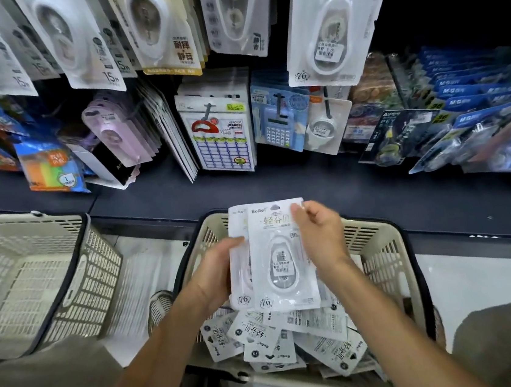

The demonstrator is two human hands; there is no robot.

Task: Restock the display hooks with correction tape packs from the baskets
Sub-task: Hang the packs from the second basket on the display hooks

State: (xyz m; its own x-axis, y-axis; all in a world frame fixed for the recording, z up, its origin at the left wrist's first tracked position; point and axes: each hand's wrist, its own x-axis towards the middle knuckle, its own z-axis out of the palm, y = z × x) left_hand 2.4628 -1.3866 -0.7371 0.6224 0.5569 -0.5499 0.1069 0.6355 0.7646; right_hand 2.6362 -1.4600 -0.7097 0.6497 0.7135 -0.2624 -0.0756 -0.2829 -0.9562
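Over the beige basket I hold a small stack of white correction tape packs, upright and facing me. My left hand grips the stack from its left side and behind. My right hand pinches the front pack at its upper right edge. Several more packs lie jumbled in the basket below. A matching pack hangs on a display hook at the upper right.
An empty beige basket stands at the left. Other correction tape packs hang along the top row. Label sheets, a calculator pack and blue tape packs fill the lower hooks above a dark shelf ledge.
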